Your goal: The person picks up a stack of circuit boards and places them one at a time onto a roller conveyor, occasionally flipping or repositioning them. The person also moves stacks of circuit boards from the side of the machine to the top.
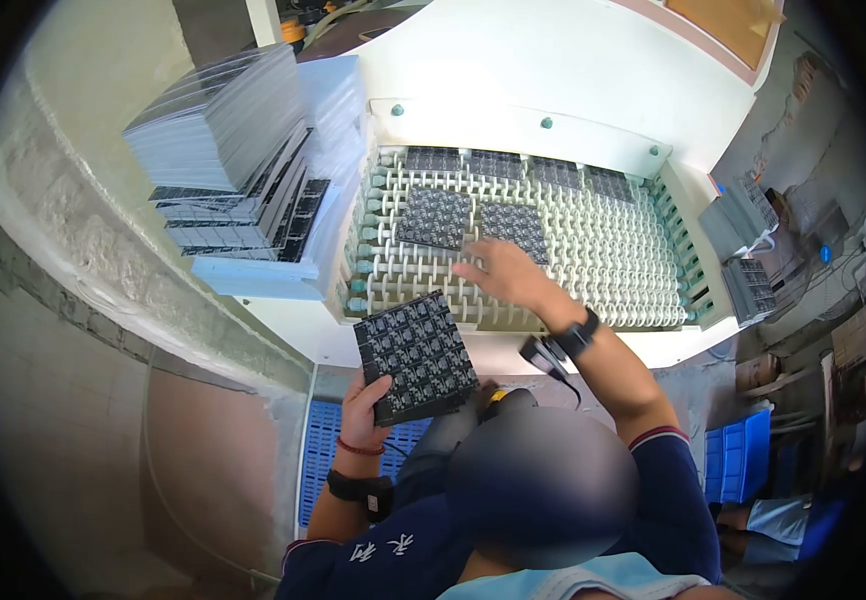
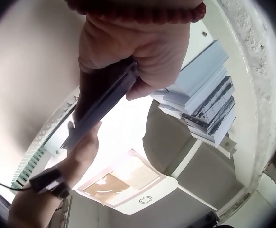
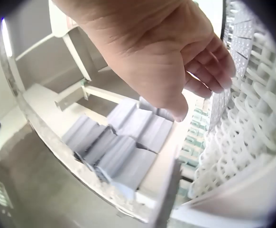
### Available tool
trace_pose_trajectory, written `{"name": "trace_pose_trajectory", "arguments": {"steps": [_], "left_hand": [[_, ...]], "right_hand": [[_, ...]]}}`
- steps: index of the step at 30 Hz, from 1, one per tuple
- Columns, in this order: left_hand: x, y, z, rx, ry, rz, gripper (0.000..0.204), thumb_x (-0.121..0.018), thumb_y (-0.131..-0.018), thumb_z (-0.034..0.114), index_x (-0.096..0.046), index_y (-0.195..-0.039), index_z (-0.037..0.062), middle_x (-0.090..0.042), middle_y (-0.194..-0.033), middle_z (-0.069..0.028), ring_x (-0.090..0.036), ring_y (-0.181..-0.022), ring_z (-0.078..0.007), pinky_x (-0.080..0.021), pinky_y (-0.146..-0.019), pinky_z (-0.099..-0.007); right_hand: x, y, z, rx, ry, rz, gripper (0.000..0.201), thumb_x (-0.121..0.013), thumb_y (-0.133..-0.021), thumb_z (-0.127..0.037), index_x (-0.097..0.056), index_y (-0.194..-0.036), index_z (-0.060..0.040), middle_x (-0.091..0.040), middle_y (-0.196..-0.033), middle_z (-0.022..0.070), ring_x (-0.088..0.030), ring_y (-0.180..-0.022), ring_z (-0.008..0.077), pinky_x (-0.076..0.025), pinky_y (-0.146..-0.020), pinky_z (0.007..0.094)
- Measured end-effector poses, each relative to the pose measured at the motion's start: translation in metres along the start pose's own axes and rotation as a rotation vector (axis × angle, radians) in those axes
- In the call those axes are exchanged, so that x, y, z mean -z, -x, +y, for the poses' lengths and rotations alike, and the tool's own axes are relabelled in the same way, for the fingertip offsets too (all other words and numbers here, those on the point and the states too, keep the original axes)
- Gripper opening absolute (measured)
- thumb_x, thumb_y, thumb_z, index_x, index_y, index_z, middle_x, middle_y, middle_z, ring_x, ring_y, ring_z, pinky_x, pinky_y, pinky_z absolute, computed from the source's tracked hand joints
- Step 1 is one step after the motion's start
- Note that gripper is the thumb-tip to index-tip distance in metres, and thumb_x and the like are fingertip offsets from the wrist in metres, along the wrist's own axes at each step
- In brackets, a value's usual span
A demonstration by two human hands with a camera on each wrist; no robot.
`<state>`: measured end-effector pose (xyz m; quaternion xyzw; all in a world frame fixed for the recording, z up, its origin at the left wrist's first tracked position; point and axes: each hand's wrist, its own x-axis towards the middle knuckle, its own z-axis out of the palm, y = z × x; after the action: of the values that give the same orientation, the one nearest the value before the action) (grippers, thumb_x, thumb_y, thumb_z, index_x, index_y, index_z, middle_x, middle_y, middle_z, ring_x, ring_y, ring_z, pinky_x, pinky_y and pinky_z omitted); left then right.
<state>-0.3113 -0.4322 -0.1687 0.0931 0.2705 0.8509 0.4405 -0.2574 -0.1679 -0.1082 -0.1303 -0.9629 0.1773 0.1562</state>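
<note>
My left hand (image 1: 361,412) grips a small stack of dark circuit board panels (image 1: 419,345) at its lower left edge, thumb on the top face. In the left wrist view the stack (image 2: 102,105) shows edge-on, reaching away from the palm. Over the near part of a roller conveyor (image 1: 593,260), my right hand (image 1: 509,272) is held palm down with fingers relaxed and nothing in them. Two panels lie flat just beyond it, a left panel (image 1: 433,216) and a right panel (image 1: 515,225). In the right wrist view the fingertips overlap a panel's edge (image 3: 221,107).
Further panels (image 1: 498,164) lie in a row at the conveyor's far end, by the white machine housing (image 1: 473,65). Tall stacks of panels and pale sheets (image 1: 218,135) stand on the left ledge. A blue crate (image 1: 738,455) is at the right.
</note>
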Motion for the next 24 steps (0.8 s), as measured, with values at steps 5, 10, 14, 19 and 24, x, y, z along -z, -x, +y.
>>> {"name": "trace_pose_trajectory", "arguments": {"steps": [5,10,14,19,24], "left_hand": [[-0.011,-0.026,-0.013,-0.013,-0.048,-0.017,0.034,-0.045,-0.084,-0.001,-0.042,-0.118,-0.0038,-0.052,-0.113,-0.0158,-0.055,-0.100,-0.0258,-0.046,-0.086,-0.0378],[-0.034,-0.049,-0.029,0.034,-0.049,-0.069,0.035,-0.041,-0.085,-0.002,-0.040,-0.121,-0.0032,-0.051,-0.116,-0.0160,-0.052,-0.105,-0.0265,-0.043,-0.090,-0.0396],[-0.038,-0.055,-0.031,0.114,0.063,-0.151,0.040,-0.040,-0.083,0.004,-0.037,-0.122,-0.0051,-0.050,-0.116,-0.0172,-0.052,-0.105,-0.0281,-0.042,-0.091,-0.0406],[-0.033,-0.045,-0.030,0.151,-0.028,-0.130,0.045,-0.042,-0.078,0.004,-0.036,-0.121,-0.0074,-0.052,-0.114,-0.0184,-0.054,-0.101,-0.0289,-0.045,-0.088,-0.0392],[-0.034,-0.045,-0.033,0.112,-0.113,-0.063,0.043,-0.045,-0.079,-0.001,-0.039,-0.120,-0.0062,-0.054,-0.111,-0.0170,-0.057,-0.097,-0.0259,-0.047,-0.085,-0.0366]], "right_hand": [[0.016,0.076,-0.007,-0.439,-0.785,-0.384,0.033,-0.062,-0.081,-0.031,-0.063,-0.089,0.0009,-0.062,-0.070,0.0081,-0.058,-0.058,0.0126,-0.046,-0.050,0.0249],[0.017,0.108,0.012,-0.584,-1.155,-0.239,0.019,-0.064,-0.081,-0.017,-0.062,-0.086,0.0006,-0.061,-0.067,0.0042,-0.055,-0.053,0.0080,-0.044,-0.046,0.0190],[0.056,0.109,0.067,-0.698,-1.185,0.127,0.014,-0.058,-0.083,-0.009,-0.059,-0.089,0.0026,-0.059,-0.068,0.0043,-0.051,-0.049,0.0082,-0.043,-0.042,0.0192],[0.079,0.104,0.159,-0.788,-0.920,0.314,0.013,-0.058,-0.081,-0.009,-0.061,-0.081,0.0037,-0.058,-0.061,0.0041,-0.051,-0.047,0.0077,-0.041,-0.041,0.0197],[0.069,0.102,0.189,-0.648,0.042,0.247,0.023,-0.064,-0.075,-0.022,-0.064,-0.078,0.0013,-0.062,-0.064,0.0141,-0.058,-0.050,0.0223,-0.046,-0.051,0.0320]]}}
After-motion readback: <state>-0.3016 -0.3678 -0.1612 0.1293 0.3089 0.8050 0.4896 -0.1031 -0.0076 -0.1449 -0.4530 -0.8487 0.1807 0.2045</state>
